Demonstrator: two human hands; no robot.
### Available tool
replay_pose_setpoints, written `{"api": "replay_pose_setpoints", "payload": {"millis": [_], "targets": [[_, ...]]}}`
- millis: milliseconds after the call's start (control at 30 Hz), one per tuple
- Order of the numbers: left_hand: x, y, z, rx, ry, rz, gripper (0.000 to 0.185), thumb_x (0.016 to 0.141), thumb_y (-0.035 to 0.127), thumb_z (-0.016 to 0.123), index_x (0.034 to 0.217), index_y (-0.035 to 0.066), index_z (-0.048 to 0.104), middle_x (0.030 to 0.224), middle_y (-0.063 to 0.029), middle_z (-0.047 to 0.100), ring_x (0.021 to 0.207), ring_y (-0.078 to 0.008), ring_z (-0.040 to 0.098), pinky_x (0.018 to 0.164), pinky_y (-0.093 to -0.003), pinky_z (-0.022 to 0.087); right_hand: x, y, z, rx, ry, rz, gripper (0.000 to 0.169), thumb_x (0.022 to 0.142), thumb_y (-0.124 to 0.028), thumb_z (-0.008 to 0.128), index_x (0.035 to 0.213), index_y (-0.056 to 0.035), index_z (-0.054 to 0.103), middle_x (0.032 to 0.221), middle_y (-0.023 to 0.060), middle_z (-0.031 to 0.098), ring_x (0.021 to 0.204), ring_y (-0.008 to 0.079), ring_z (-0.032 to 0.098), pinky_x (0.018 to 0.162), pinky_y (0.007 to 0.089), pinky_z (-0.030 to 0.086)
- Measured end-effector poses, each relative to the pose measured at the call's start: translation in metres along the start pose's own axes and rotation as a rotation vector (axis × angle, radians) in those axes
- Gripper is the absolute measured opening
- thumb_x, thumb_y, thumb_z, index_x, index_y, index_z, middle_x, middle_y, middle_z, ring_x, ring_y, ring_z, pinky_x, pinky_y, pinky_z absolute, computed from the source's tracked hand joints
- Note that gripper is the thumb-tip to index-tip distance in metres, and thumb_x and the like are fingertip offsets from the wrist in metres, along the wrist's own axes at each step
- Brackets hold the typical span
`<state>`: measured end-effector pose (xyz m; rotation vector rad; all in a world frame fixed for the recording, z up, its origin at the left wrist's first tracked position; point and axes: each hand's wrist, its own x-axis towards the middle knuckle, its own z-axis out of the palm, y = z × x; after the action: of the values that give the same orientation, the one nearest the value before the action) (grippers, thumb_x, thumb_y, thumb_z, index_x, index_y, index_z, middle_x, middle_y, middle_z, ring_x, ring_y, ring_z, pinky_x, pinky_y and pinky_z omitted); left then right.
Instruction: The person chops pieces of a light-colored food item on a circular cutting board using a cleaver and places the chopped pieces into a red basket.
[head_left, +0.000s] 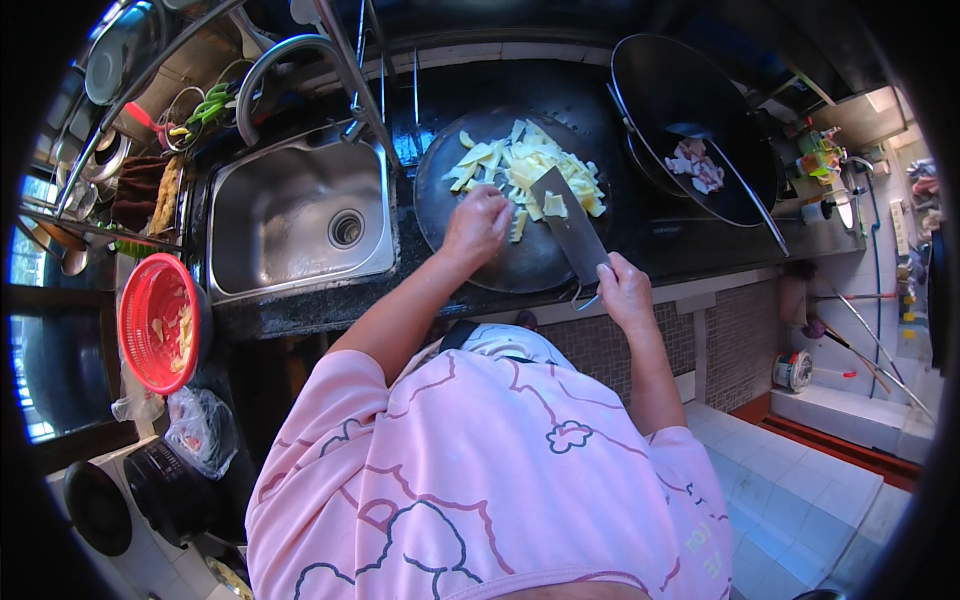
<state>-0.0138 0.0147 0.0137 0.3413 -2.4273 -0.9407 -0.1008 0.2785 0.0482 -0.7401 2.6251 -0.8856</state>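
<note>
My right hand (626, 291) grips a cleaver (579, 244), its broad blade angled up and left over a round dark cutting board (444, 214). One pale slice (555, 205) clings to the blade. Beyond the blade lies a pile of pale yellow cut vegetable (541, 156), probably bamboo shoot. My left hand (480, 223) is on the board's near left part with its fingers curled. A small notched piece (517, 225) lies right beside its fingertips; whether the fingers pinch anything is hidden.
A steel sink (289, 217) with a curved faucet (281, 46) is on the left. Beside it stands a red plastic colander (135, 330) holding pale pieces. At the right, a large wok (667, 90) contains sliced meat (697, 166) and a long-handled ladle (742, 184).
</note>
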Motion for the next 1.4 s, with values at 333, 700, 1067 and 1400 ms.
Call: {"api": "replay_pose_setpoints", "payload": {"millis": [333, 700, 1067, 1400], "targets": [[0.038, -0.036, -0.009, 0.535, -0.286, 0.137, 0.012, 0.085, 0.006, 0.054, 0.093, 0.007, 0.063, 0.102, -0.0123, 0.061, 0.1, -0.0325, 0.062, 0.079, -0.0415, 0.053, -0.026, -0.004, 0.01, 0.025, -0.073, -0.13, 0.016, 0.091, -0.021, 0.058, 0.088, -0.0051, 0.055, 0.071, 0.0206, 0.063, 0.072, 0.0443, 0.062, 0.062, 0.0533, 0.047], [-0.028, -0.033, -0.03, 0.296, -0.127, 0.416, 0.027, 0.079, -0.001, 0.057, 0.104, 0.006, 0.065, 0.113, -0.0125, 0.064, 0.102, -0.0326, 0.062, 0.088, -0.0381, 0.052, -0.005, 0.008, 0.001, 0.107, -0.087, 0.023, 0.018, 0.093, -0.022, 0.057, 0.089, -0.0045, 0.056, 0.076, 0.0238, 0.063, 0.074, 0.0466, 0.061, 0.064, 0.0531, 0.049], [-0.065, -0.013, -0.026, 0.193, -0.012, 0.209, 0.022, 0.075, 0.002, 0.072, 0.096, 0.004, 0.066, 0.103, -0.0125, 0.063, 0.096, -0.0323, 0.061, 0.084, -0.0389, 0.051, -0.016, -0.014, 0.041, 0.627, -0.431, 0.267, 0.017, 0.096, -0.017, 0.052, 0.089, -0.0034, 0.06, 0.064, 0.0014, 0.058, 0.05, 0.0083, 0.053, 0.048, 0.0258, 0.044], [-0.05, -0.013, -0.024, 0.171, -0.048, 0.28, 0.015, 0.076, -0.001, 0.069, 0.09, 0.003, 0.063, 0.099, -0.0112, 0.063, 0.095, -0.0312, 0.062, 0.084, -0.0384, 0.052, -0.013, 0.002, 0.054, 0.731, -0.46, 0.287, 0.018, 0.097, -0.019, 0.051, 0.094, -0.0034, 0.061, 0.065, 0.0006, 0.058, 0.049, 0.0073, 0.051, 0.046, 0.0237, 0.043]]}}
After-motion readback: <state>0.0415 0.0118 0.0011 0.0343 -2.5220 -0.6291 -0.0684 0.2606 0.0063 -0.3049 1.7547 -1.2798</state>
